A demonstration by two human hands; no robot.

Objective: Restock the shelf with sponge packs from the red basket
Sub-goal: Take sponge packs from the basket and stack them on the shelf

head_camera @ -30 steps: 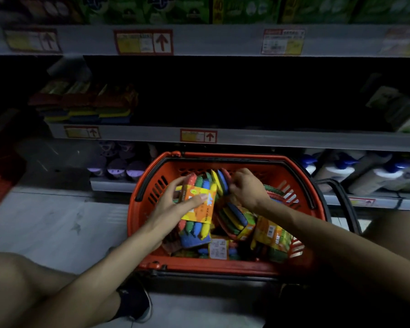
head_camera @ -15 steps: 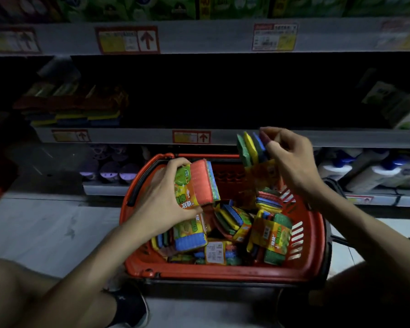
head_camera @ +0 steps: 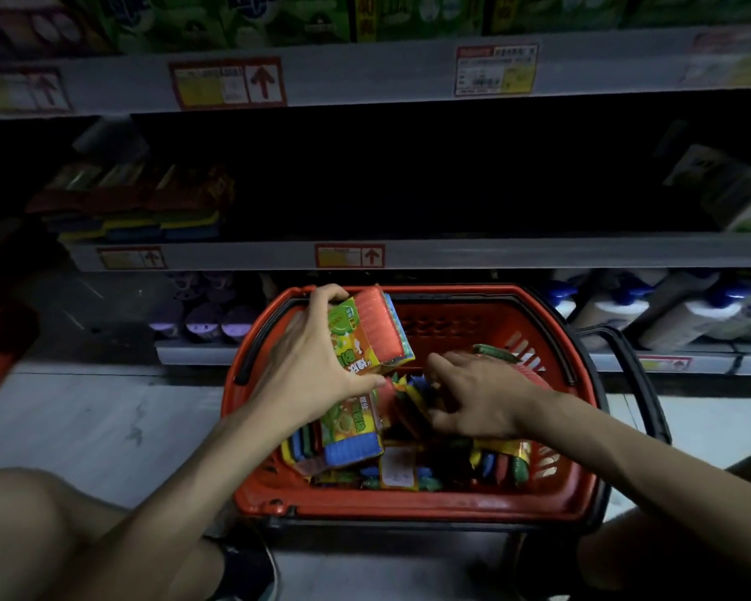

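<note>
The red basket (head_camera: 408,510) stands on the floor in front of me, holding several colourful sponge packs (head_camera: 351,432). My left hand (head_camera: 308,366) grips one sponge pack (head_camera: 368,336), orange-sided with a green label, and holds it above the basket's back left corner. Lower and to the right, my right hand (head_camera: 482,396) is down inside the basket. Its thumb and curled fingers close around an upright pack of mixed-colour sponges (head_camera: 408,394). The middle shelf (head_camera: 495,252) behind the basket is dark, with stacked sponge packs (head_camera: 139,210) at its left end.
Purple-lidded items (head_camera: 204,323) and white bottles (head_camera: 668,314) fill the bottom shelf behind the basket. Green boxes (head_camera: 278,15) line the top shelf. The basket's black handle (head_camera: 634,375) sticks out at right. My knees frame the lower corners, over pale floor.
My right hand, which held a pack up at shelf height, has dropped back into the basket onto another pack. The left hand has kept its pack and lifted it slightly.
</note>
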